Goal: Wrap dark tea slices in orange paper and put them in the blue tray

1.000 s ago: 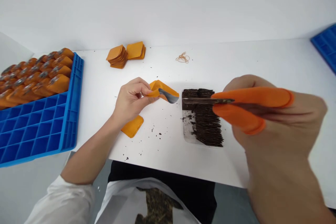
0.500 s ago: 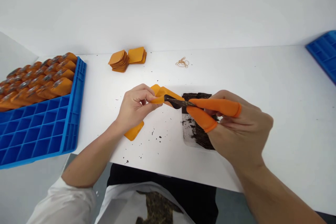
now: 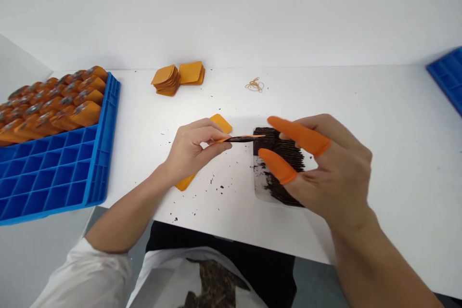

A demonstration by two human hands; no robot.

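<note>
My left hand [image 3: 200, 147] pinches an orange sheet together with a thin dark brown slice [image 3: 243, 139], both seen nearly edge-on and pointing right. My right hand [image 3: 317, 163] has orange finger cots on thumb and forefinger. Its fingers are spread, with nothing between them, just right of the slice's tip. Below them, a stack of dark brown slices [image 3: 285, 178] lies in a shallow clear tray [image 3: 260, 187]. Partly hidden behind and beneath my left hand and wrist are orange rounded sheets [image 3: 221, 123].
A blue compartment tray [image 3: 96, 163] at left holds rows of orange wrapped bundles [image 3: 86, 114]. Stacks of orange sheets [image 3: 166, 80] and a tangle of rubber bands [image 3: 255, 85] lie toward the wall. Dark crumbs dot the white table [image 3: 231, 221]. Another blue tray [image 3: 449, 74] is at far right.
My right hand has let go of the dark slice, and its fingers have spread apart. In my left hand, the orange sheet and slice now lie flat together instead of bent and separate.
</note>
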